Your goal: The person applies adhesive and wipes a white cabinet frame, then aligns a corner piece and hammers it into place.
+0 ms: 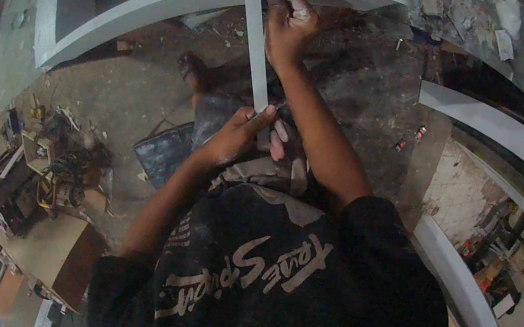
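Observation:
A long, narrow white strip (254,43) runs from the top of the view down toward my lap. My left hand (238,133) is closed around its lower end, thumb on top. Farther up, just right of the strip, is my right hand (290,23), its fingers curled and coated with white dust. A small dark bit shows at its fingertips, too little to make out. Behind the strip, a white-edged panel or frame (157,5) spans the upper left, and the strip crosses over its near edge.
Scraps and dust cover a surface (472,25) at the upper right. White boards (493,127) lie along the right side, one long piece (469,298) lower down. Cluttered tools and cables (69,164) sit at the left, near a tan board (51,245). The floor (113,95) is stained.

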A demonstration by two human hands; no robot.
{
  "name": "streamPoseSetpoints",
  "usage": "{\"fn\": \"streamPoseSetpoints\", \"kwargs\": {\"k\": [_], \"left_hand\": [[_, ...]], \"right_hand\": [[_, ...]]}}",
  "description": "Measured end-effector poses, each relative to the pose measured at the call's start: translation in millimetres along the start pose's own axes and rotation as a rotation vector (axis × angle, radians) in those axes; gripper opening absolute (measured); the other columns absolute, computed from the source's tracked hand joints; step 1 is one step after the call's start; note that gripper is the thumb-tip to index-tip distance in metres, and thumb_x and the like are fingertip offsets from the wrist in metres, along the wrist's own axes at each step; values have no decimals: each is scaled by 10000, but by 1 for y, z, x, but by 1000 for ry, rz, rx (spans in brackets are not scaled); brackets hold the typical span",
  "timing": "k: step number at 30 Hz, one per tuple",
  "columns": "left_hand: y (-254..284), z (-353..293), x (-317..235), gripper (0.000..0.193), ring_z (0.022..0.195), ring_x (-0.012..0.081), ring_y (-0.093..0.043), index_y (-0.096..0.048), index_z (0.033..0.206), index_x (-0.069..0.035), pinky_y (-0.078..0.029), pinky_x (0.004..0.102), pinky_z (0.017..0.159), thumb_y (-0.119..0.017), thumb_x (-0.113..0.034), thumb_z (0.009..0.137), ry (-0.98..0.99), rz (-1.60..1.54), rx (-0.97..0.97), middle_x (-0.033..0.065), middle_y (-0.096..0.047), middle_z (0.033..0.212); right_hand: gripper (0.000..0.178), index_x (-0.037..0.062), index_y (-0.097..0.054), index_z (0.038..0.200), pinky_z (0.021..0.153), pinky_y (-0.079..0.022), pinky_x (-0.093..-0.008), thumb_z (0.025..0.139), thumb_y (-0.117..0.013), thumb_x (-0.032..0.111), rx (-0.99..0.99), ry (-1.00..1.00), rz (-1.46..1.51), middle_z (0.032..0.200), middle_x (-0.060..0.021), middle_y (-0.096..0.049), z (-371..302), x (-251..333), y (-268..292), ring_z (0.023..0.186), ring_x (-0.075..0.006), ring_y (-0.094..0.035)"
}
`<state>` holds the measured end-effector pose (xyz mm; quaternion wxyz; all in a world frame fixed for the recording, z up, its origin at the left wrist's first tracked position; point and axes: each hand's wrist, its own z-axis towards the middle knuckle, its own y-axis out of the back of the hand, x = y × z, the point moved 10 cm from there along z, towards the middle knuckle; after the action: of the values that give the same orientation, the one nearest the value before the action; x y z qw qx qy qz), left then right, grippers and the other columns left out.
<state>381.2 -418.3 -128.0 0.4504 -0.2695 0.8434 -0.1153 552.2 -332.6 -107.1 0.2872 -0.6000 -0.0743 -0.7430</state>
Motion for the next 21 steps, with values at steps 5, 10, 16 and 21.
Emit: {"fn": "streamPoseSetpoints", "kwargs": {"k": [5, 10, 16, 21], "left_hand": [[1, 2, 5, 554, 538, 103, -495, -661, 829, -76, -365, 253, 519, -325, -467, 1033, -2, -50, -13, 48, -678, 695], [0, 4, 2, 558, 519, 104, -462, -647, 795, -93, -341, 253, 492, -319, -479, 1030, -14, -12, -31, 42, -661, 661], [-2, 9, 12, 529, 533, 104, -448, -638, 806, -86, -351, 263, 516, -340, -462, 1030, 22, -126, 11, 42, -655, 662], [-3, 12, 5, 502, 615, 228, -629, -605, 849, 7, -499, 334, 644, -375, -395, 1043, 32, -121, -12, 140, -644, 681]], "right_hand": [[73, -26, -700, 893, 764, -537, -274, 831, -666, -45, 14, 78, -200, 866, -90, -720, -1, 12, -1, 808, -147, -678], [95, -14, -709, 887, 744, -542, -275, 813, -671, -61, 37, 159, -299, 849, -97, -732, 2, 10, -2, 795, -154, -696], [113, -20, -708, 899, 754, -544, -283, 816, -649, -70, 102, 236, -401, 851, -96, -733, 1, 13, -4, 803, -161, -698], [155, -12, -715, 923, 764, -546, -293, 815, -617, -64, 180, 181, -311, 869, -103, -735, 3, 4, -5, 807, -186, -704]]}}
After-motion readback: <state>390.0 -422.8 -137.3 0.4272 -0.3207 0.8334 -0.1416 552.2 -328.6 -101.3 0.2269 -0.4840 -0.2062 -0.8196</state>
